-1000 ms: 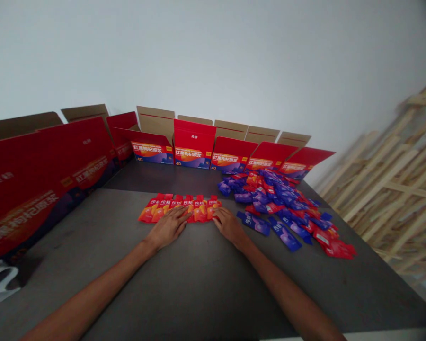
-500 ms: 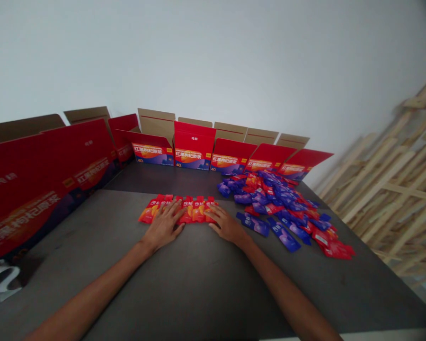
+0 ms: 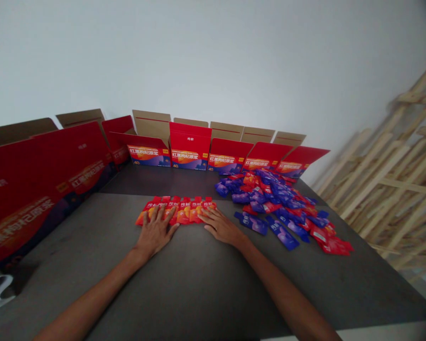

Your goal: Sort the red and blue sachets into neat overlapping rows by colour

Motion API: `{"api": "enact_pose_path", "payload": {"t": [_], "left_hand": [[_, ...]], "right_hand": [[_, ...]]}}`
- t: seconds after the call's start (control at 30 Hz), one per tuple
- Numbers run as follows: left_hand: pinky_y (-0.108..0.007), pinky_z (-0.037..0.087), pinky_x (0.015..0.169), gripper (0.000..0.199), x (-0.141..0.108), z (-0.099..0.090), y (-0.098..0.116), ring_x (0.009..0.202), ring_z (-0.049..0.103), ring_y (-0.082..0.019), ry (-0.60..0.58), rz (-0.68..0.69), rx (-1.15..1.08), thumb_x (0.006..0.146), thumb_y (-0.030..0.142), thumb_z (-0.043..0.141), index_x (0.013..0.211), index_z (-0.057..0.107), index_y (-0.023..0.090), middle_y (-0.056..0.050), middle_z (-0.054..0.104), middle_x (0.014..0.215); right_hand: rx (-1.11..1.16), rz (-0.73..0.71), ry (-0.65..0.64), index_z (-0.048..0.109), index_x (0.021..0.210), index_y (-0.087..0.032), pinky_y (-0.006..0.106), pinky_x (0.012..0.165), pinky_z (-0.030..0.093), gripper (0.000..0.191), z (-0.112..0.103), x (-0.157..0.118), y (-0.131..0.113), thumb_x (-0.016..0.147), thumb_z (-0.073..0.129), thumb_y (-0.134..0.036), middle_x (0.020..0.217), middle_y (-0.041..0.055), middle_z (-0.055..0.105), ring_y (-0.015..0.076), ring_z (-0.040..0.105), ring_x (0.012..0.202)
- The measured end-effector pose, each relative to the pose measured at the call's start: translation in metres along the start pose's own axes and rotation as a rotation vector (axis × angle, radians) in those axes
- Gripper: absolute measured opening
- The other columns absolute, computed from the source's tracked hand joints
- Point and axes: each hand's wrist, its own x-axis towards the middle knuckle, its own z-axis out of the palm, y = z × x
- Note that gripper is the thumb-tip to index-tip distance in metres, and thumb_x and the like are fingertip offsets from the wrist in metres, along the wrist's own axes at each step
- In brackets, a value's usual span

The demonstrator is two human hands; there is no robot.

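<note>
Left hand [image 3: 154,234]: palm down, fingers spread over left part of red packets [image 3: 185,214]. Right hand [image 3: 223,228]: fingers stretched out, touching right end. Packets lie in row on gray table [image 3: 199,284]. Blue packets [image 3: 254,223] near right hand, beside big mixed pile [image 3: 279,195]. Red boxes [image 3: 190,156] behind, flaps up. Wood strips [image 3: 386,189] far right.

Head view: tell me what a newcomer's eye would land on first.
Probably the jumbled pile of blue and red packets on the right. Next, the row of red packets in the middle, with the left hand and right hand on it. Open red boxes stand along the back.
</note>
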Motion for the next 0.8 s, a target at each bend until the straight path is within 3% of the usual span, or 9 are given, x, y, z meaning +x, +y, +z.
{"api": "enact_pose_path", "payload": {"t": [0.3,0.6,0.8], "left_hand": [[-0.070,0.024,0.116,0.068,0.000,0.007,-0.003,0.151,0.031,-0.043,0.015,-0.015,-0.035,0.101,0.061,0.030,0.158,0.038,0.026,-0.017,0.039,0.163],[-0.067,0.022,0.119,0.068,0.000,0.001,-0.004,0.154,0.025,-0.040,-0.042,-0.027,-0.062,0.103,0.058,0.028,0.159,0.037,0.022,-0.019,0.033,0.165],[-0.066,0.026,0.118,0.066,-0.001,0.004,-0.009,0.153,0.028,-0.039,-0.012,-0.018,-0.060,0.103,0.059,0.027,0.159,0.036,0.026,-0.016,0.036,0.165]], "right_hand": [[0.031,0.021,-0.010,0.043,0.156,-0.026,0.054,0.126,0.025,0.051,-0.004,-0.001,-0.004,0.106,0.048,-0.033,0.162,0.0077,0.041,0.0241,0.025,0.155],[0.034,0.013,-0.030,0.040,0.158,-0.023,0.052,0.127,0.021,0.055,-0.003,0.005,-0.013,0.105,0.050,-0.035,0.164,0.0088,0.037,0.0248,0.021,0.156],[0.037,0.002,-0.021,0.038,0.159,-0.025,0.052,0.127,0.020,0.055,0.001,0.012,-0.017,0.106,0.049,-0.035,0.164,0.0075,0.036,0.0242,0.026,0.155]]}}
